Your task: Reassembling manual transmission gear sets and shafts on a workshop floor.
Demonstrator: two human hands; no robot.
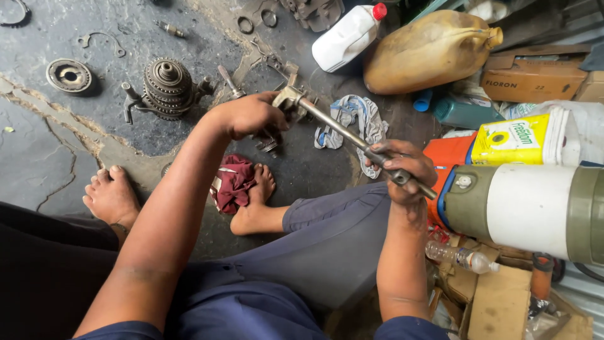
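Head view looked down on a long steel shaft held above the oily floor, its axis running from upper left to lower right. The left hand was closed around the fitting at its upper end, beside a small gear; the right hand was wrapped tight near the lower end, closer to the body.
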